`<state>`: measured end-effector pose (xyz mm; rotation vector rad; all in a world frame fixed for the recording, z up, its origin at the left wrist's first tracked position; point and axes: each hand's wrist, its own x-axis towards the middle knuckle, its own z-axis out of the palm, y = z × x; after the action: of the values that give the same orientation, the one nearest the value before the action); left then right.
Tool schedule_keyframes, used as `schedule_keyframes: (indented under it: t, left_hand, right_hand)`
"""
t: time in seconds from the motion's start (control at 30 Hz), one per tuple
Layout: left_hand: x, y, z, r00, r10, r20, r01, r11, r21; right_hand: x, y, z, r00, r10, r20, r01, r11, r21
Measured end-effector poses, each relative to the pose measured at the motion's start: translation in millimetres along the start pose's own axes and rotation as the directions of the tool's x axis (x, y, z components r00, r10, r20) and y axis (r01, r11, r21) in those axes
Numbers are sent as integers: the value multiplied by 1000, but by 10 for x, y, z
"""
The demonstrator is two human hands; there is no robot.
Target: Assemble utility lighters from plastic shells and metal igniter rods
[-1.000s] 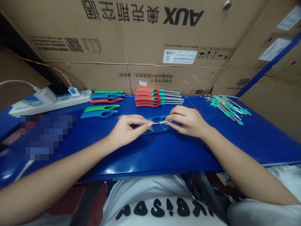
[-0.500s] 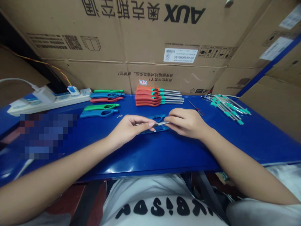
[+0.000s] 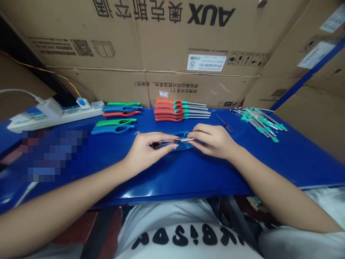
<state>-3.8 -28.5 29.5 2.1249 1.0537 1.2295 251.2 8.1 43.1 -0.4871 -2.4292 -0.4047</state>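
Note:
My left hand [image 3: 142, 149] and my right hand [image 3: 217, 140] meet over the middle of the blue table. Between them lies a thin metal tube [image 3: 185, 140] with a black section, held nearly level. The left thumb and fingers close around its dark left end, while the right fingertips pinch the silver right end. Just beneath the tube, open blue lighter handle shells [image 3: 185, 146] rest on the table, partly covered by my hands. A few tiny metal pieces [image 3: 137, 132] lie beyond my left hand.
Green, red and blue lighter handles [image 3: 113, 129] lie at the back left beside a white power strip [image 3: 91, 109]. Orange lighters [image 3: 168, 109] are stacked at the back centre. Rightward are a screwdriver [image 3: 229, 127] and metal tubes with green fittings [image 3: 261, 124]. A cardboard wall [image 3: 121, 82] stands behind.
My left fingers have shifted slightly left and opened around the tube, so its black section and dark left end show more. My right hand stays nearly still.

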Motion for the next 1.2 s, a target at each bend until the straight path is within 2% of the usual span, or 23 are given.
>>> schedule_keyframes:
  t: [0.1, 0.43, 0.77, 0.97, 1.07, 1.2]
  left_hand:
    - [0, -13, -8, 999, 48, -9, -48, 998, 41]
    - [-2, 11, 18, 1000, 4, -16, -4, 1000, -11]
    - [-27, -29, 10, 993, 105, -57, -99, 991, 94]
    - [-36, -25, 23, 993, 108, -43, -105, 992, 71]
    - [-37, -12, 20, 996, 84, -25, -83, 996, 41]
    - [-23, 7, 14, 999, -36, 12, 36, 999, -29]
  right_hand:
    - [-3, -1, 6, 1000, -17, -7, 17, 1000, 14]
    - [-5, -18, 22, 998, -43, -52, 42, 999, -20]
    - [15, -61, 42, 996, -56, -66, 57, 998, 12]
    - [40, -113, 58, 995, -79, -66, 76, 996, -36]
    - [37, -126, 75, 993, -103, -61, 100, 994, -45]
    - [18, -127, 100, 991, -129, -47, 125, 989, -81]
